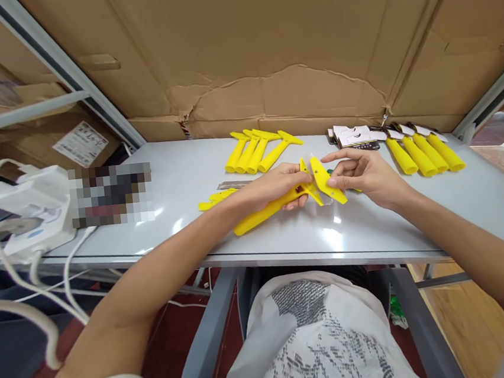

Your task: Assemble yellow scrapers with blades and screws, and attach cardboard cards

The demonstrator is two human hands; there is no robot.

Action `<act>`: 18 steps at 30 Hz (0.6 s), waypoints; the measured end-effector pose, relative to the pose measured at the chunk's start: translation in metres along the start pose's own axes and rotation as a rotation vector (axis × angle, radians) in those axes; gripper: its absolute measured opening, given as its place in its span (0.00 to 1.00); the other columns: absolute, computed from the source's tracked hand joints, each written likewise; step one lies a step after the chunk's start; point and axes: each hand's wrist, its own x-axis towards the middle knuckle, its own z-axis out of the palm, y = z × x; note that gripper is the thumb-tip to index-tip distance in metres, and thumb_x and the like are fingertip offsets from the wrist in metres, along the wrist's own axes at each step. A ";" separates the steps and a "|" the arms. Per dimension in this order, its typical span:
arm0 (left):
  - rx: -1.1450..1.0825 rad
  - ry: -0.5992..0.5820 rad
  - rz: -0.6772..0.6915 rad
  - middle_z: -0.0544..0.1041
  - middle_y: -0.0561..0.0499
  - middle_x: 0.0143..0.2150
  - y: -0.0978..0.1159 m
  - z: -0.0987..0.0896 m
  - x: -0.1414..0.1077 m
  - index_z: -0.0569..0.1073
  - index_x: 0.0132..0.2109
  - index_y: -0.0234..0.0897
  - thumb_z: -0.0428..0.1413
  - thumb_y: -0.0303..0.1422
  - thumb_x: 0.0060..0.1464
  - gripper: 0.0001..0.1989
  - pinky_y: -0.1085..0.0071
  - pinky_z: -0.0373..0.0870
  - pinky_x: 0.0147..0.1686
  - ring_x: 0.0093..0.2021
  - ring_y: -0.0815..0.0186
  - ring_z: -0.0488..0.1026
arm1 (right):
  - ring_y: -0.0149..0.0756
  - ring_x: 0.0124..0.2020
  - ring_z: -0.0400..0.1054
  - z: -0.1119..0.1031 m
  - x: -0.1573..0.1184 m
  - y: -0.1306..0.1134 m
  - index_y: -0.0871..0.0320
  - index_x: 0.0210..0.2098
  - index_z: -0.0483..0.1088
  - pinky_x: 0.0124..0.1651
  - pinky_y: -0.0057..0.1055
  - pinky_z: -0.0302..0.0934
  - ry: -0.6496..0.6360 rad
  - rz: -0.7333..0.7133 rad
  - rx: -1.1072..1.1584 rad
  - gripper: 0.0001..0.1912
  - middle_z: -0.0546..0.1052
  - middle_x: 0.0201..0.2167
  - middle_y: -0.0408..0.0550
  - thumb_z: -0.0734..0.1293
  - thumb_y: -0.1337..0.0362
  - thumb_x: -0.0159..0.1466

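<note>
My left hand (291, 182) is closed around a yellow scraper handle (261, 216), whose round grip points down and left across the table. Its wide head lies beyond my thumb. Pinched in my right hand (357, 173) is a flat yellow head plate (326, 182) with small holes, held just right of the handle's head. A thin clear or shiny edge shows below the plate; I cannot make out what it is. Behind my left wrist lie several loose yellow plates (217, 198) and flat metal blades (234, 185). Something green is partly hidden behind my right fingers.
Several yellow scraper handles (255, 153) lie in a row at the back of the grey table (164, 162). At the back right are several scrapers (426, 151) with dark heads and a stack of cards (354, 137). A white power strip (40, 209) with cables stands left.
</note>
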 end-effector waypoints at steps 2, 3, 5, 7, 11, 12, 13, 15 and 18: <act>0.008 0.008 -0.015 0.76 0.50 0.25 0.001 0.001 -0.001 0.72 0.32 0.36 0.51 0.33 0.69 0.15 0.73 0.61 0.22 0.18 0.72 0.65 | 0.30 0.26 0.74 0.004 0.001 0.002 0.58 0.49 0.80 0.31 0.29 0.71 0.027 0.005 0.021 0.31 0.82 0.30 0.43 0.87 0.58 0.49; 0.010 0.014 -0.020 0.76 0.50 0.26 0.002 0.002 -0.001 0.72 0.33 0.36 0.51 0.33 0.69 0.15 0.73 0.62 0.22 0.18 0.72 0.65 | 0.29 0.26 0.73 0.006 0.001 0.003 0.58 0.48 0.81 0.32 0.29 0.71 0.041 0.007 0.029 0.30 0.82 0.29 0.43 0.87 0.57 0.49; 0.003 0.016 -0.020 0.76 0.50 0.26 0.002 0.003 -0.001 0.72 0.34 0.36 0.50 0.32 0.68 0.13 0.73 0.62 0.23 0.19 0.72 0.66 | 0.28 0.25 0.72 0.009 0.002 0.003 0.58 0.45 0.82 0.31 0.29 0.72 0.054 0.012 0.035 0.28 0.81 0.28 0.42 0.88 0.56 0.48; -0.008 -0.007 0.001 0.76 0.49 0.26 0.001 0.003 -0.001 0.73 0.34 0.35 0.50 0.32 0.66 0.13 0.72 0.64 0.23 0.19 0.71 0.66 | 0.30 0.26 0.73 0.012 0.003 0.004 0.58 0.43 0.82 0.31 0.30 0.73 0.037 0.016 0.027 0.27 0.81 0.29 0.44 0.87 0.55 0.48; -0.053 -0.055 0.058 0.76 0.48 0.27 -0.001 0.004 0.000 0.74 0.35 0.34 0.51 0.32 0.61 0.09 0.72 0.64 0.23 0.21 0.70 0.67 | 0.30 0.24 0.72 0.015 0.002 0.006 0.58 0.39 0.81 0.28 0.29 0.71 -0.017 -0.004 0.007 0.24 0.81 0.29 0.44 0.86 0.52 0.51; -0.058 -0.051 0.056 0.76 0.49 0.27 -0.001 0.005 -0.001 0.73 0.36 0.35 0.53 0.32 0.62 0.08 0.72 0.63 0.23 0.21 0.71 0.67 | 0.29 0.24 0.72 0.015 0.002 0.006 0.58 0.39 0.81 0.27 0.29 0.70 -0.031 -0.017 0.003 0.23 0.81 0.29 0.44 0.86 0.52 0.52; -0.051 -0.045 0.047 0.75 0.51 0.27 -0.001 0.005 -0.002 0.72 0.36 0.36 0.54 0.34 0.63 0.07 0.72 0.63 0.23 0.21 0.71 0.67 | 0.29 0.23 0.71 0.015 0.002 0.007 0.58 0.39 0.80 0.26 0.28 0.70 -0.047 -0.030 -0.005 0.23 0.81 0.30 0.44 0.85 0.51 0.53; -0.002 -0.036 0.033 0.74 0.53 0.27 -0.001 0.006 -0.003 0.71 0.39 0.37 0.59 0.38 0.65 0.10 0.73 0.63 0.24 0.22 0.72 0.67 | 0.29 0.24 0.72 0.014 0.002 0.008 0.59 0.40 0.81 0.25 0.28 0.70 -0.071 -0.052 -0.035 0.22 0.82 0.31 0.45 0.84 0.50 0.56; 0.077 -0.056 0.064 0.74 0.55 0.29 -0.002 0.004 -0.004 0.71 0.41 0.37 0.65 0.46 0.64 0.17 0.74 0.64 0.26 0.24 0.73 0.68 | 0.30 0.24 0.73 0.012 0.003 0.009 0.59 0.42 0.81 0.25 0.27 0.71 -0.080 -0.080 -0.053 0.23 0.82 0.30 0.45 0.84 0.49 0.57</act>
